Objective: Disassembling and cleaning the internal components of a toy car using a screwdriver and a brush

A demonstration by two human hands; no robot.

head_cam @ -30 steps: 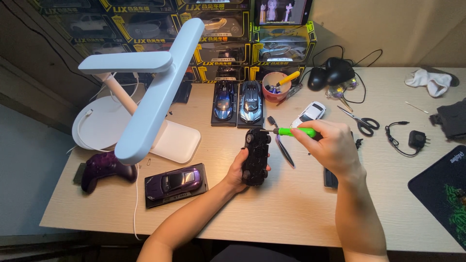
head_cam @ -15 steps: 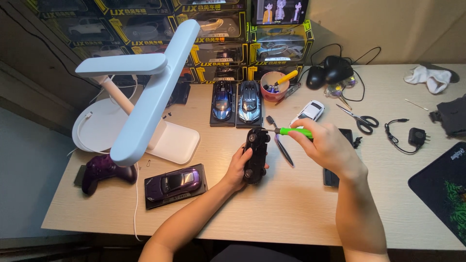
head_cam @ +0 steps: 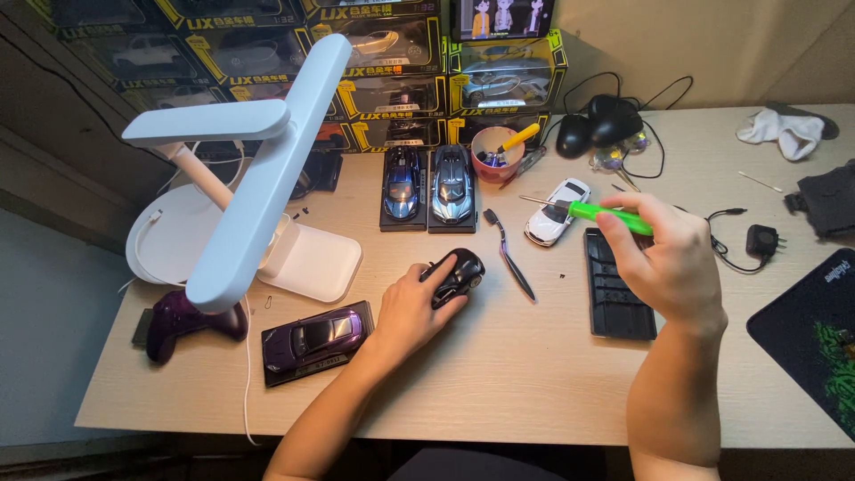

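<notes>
A pale wooden desk (head_cam: 534, 392) carries a white lamp (head_cam: 258, 169) at the left; a black tray (head_cam: 614, 294) lies to the right; the left hand (head_cam: 410, 307) is closed over a black toy car (head_cam: 456, 272) set on the desk near the middle; the right hand (head_cam: 668, 258) grips a green screwdriver (head_cam: 606, 216), raised above the tray and well apart from the car. Risk, as I judge it: the tip could scratch the white toy car (head_cam: 554, 212) beside it; loose specks like screws (head_cam: 563, 276) could roll away.
</notes>
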